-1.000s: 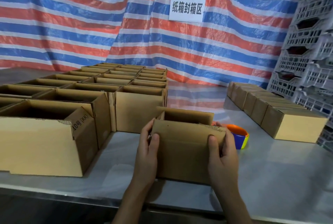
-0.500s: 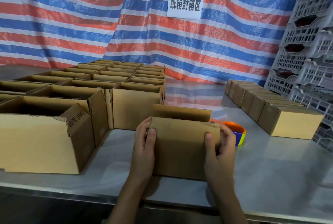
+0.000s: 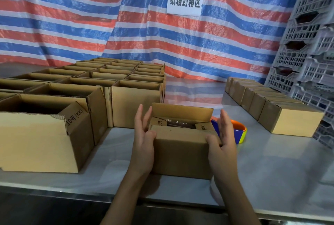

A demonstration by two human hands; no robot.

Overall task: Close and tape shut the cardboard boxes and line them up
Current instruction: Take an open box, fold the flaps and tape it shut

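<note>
Left hand (image 3: 144, 139): your fingers are straight and lie flat along the box's left end, thumb on its near face.
Right hand (image 3: 225, 139): your fingers are straight here too, beside the right end, thumb touching the near face.
Cardboard box (image 3: 180, 154): lower centre of the frame, on the worktop (image 3: 271, 163) between your hands; side flaps folded in, far flap upright.
Tape dispenser (image 3: 239, 134): just behind your right hand.
Open boxes (image 3: 130, 96): packed in rows, left.
Closed boxes (image 3: 289, 120): one row, right.

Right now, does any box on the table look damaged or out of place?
Yes. The big open box at front left has a ragged, torn top edge on its near wall. Nothing else stands out.
</note>
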